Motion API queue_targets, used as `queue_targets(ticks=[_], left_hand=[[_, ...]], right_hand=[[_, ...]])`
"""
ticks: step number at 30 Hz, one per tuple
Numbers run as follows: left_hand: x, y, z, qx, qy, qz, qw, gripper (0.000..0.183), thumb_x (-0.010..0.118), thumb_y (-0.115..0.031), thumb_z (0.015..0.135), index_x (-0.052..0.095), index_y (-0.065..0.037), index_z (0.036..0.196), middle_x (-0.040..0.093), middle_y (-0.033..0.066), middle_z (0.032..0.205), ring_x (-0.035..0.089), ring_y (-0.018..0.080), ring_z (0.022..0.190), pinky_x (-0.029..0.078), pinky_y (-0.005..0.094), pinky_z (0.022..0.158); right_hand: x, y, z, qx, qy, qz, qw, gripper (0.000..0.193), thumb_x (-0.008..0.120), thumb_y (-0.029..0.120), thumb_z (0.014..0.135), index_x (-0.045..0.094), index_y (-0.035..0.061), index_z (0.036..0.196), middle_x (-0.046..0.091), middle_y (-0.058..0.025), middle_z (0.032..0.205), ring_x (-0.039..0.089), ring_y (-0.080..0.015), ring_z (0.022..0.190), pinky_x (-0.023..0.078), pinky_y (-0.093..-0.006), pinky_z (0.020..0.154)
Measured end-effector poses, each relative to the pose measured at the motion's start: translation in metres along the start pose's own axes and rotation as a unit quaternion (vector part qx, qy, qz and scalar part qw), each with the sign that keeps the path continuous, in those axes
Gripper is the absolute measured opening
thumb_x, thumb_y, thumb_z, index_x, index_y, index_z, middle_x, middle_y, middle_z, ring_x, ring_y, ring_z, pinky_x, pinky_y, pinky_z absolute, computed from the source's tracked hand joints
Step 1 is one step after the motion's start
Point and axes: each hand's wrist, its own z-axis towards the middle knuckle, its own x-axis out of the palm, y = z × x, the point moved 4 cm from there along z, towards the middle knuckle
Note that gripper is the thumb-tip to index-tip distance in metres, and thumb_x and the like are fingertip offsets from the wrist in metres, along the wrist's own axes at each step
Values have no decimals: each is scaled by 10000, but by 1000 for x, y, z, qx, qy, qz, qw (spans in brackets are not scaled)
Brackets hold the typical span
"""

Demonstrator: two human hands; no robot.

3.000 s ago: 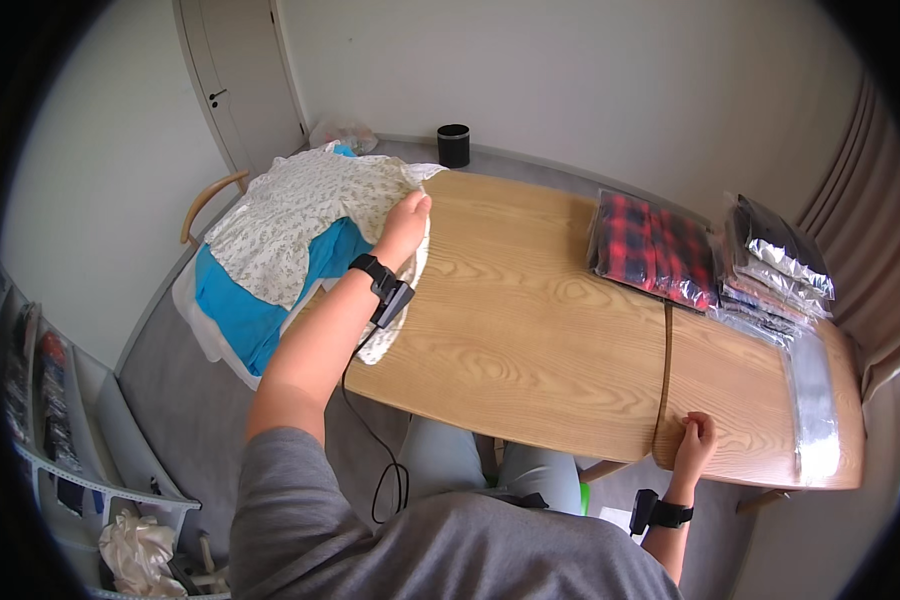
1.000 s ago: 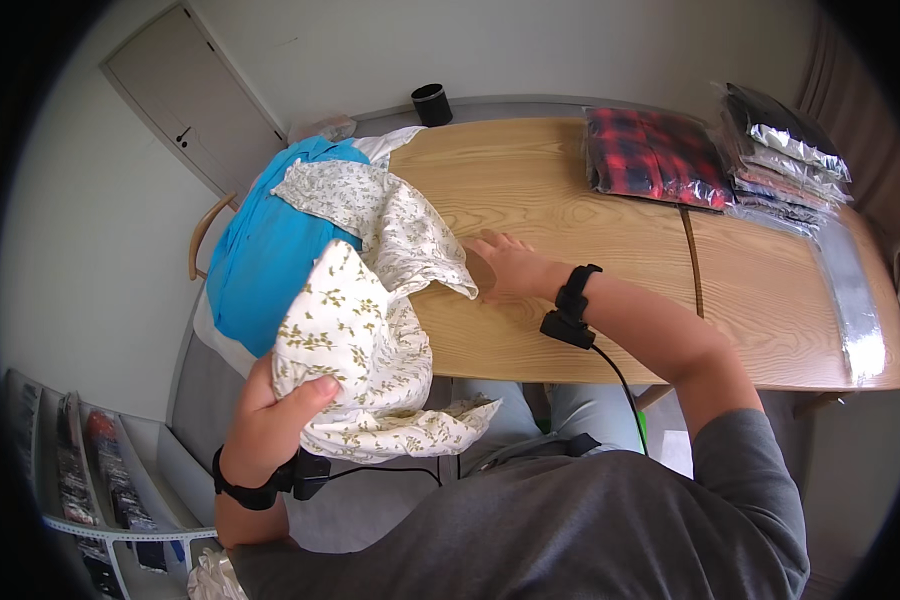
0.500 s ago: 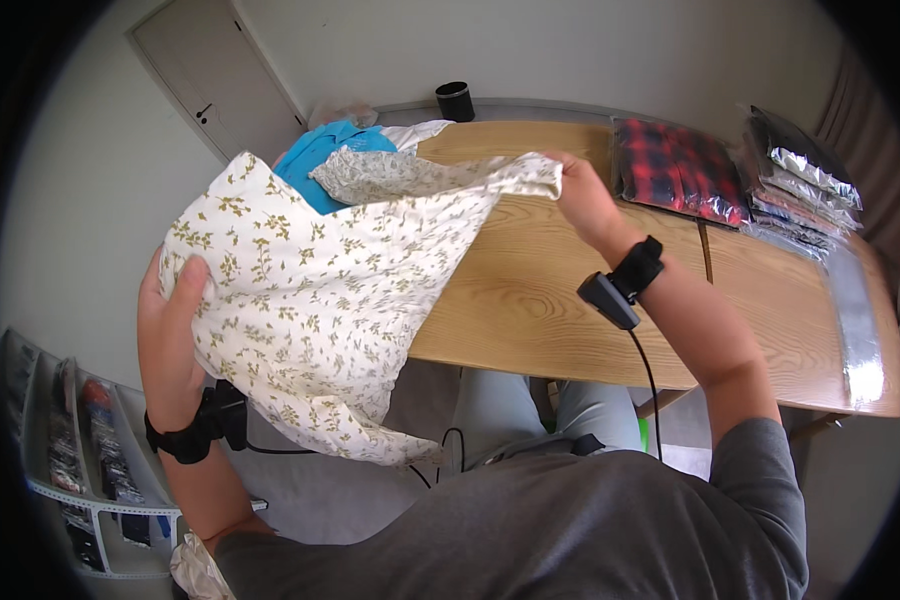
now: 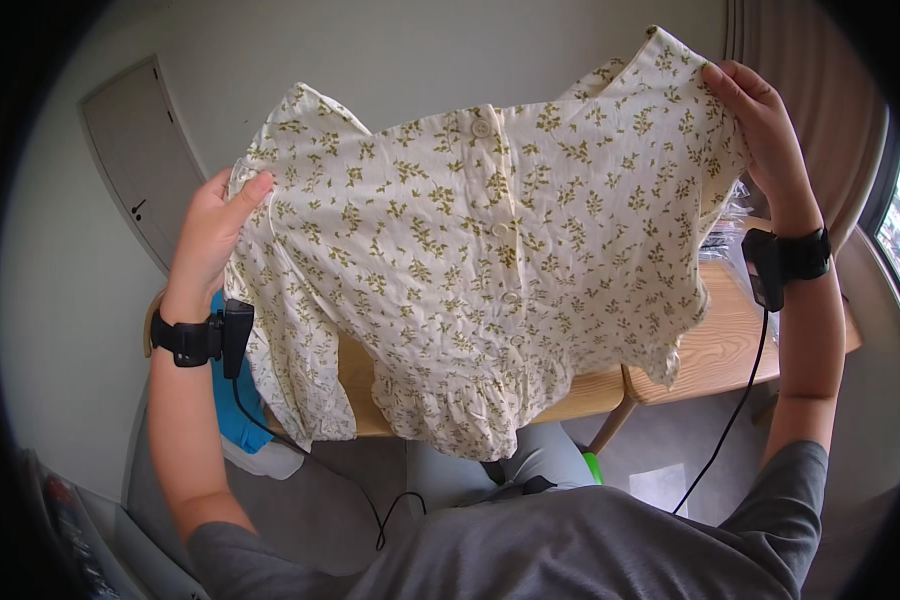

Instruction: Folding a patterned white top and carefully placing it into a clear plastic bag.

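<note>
A cream blouse (image 4: pixel 420 240) with an olive leaf print hangs spread out between my two hands, its buttoned front facing me. My left hand (image 4: pixel 215 225) grips it at the left shoulder, thumb on top of the cloth. At the other shoulder, my right hand (image 4: pixel 765 130) pinches the fabric, with fingers partly behind it. One sleeve droops below my left hand, and a gathered hem hangs at the bottom. Black straps with small cabled devices sit on both wrists. Most of the table is hidden by the blouse.
Behind the blouse stands a wooden table (image 4: pixel 690 350). Blue cloth (image 4: pixel 232 405) and white cloth (image 4: pixel 270 460) hang at its left end. Clear plastic packages (image 4: pixel 727 225) show beside my right wrist. A shelf rack (image 4: pixel 100 540) stands at lower left; a grey door (image 4: pixel 135 150) is beyond.
Both hands have risen and the right has moved outward to the right. The blouse, earlier bunched and tilted to the left, is now stretched wide with its button front showing.
</note>
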Motion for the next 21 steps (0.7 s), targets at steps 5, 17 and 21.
queue_targets(ticks=[5,17,21], left_hand=[[-10,-27,-1,-25,32,-9,999,437,675,-245,878,549,38,1186,641,75,1067,600,119,919,467,264,849],[-17,-82,40,-136,-79,377,913,157,606,-140,885,651,9,865,568,-7,646,475,57,528,373,232,489],[-26,-68,73,-54,-236,224,944,152,519,-75,901,637,6,950,629,29,787,556,77,589,423,219,523]], right_hand=[[-13,18,15,21,28,12,999,220,638,277,905,660,58,908,646,17,747,619,-41,638,513,-188,588],[-35,76,7,111,208,76,969,270,686,243,869,636,-3,968,652,-16,811,607,-64,700,495,-200,648],[-10,108,-44,57,188,29,980,230,728,110,820,592,10,977,627,11,879,585,-34,775,471,-173,716]])
